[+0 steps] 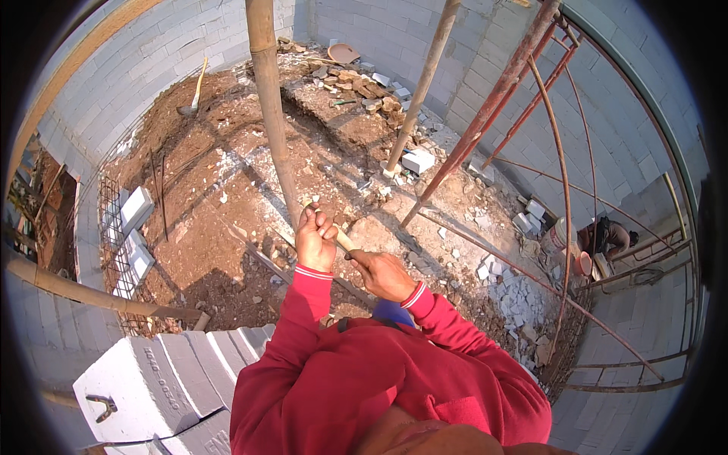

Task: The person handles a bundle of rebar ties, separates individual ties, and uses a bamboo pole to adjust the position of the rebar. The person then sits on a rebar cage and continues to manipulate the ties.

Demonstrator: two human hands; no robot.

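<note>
Left hand [317, 241] and right hand [385, 277] grip a pale stick [343, 239], bamboo pole [271, 114] behind the left, dirt [208, 205] running to white blocks' [137, 208] edge.

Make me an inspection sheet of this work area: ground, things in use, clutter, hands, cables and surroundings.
Surface: uneven brown soil, strewn with pale fragments.
Things in use: one pale rod; its full shape is partly hidden.
Clutter: broken stone pile at the far side; white rubble at right; loose white blocks at left.
Hands: left hand closed around the rod; right hand closed on it nearer the body.
Cables: none certain; a dark coil at far right could be cord or wire.
Surroundings: pale block walls, bamboo pole, red metal frame, stacked grey-white blocks at lower left, another person at right.
</note>
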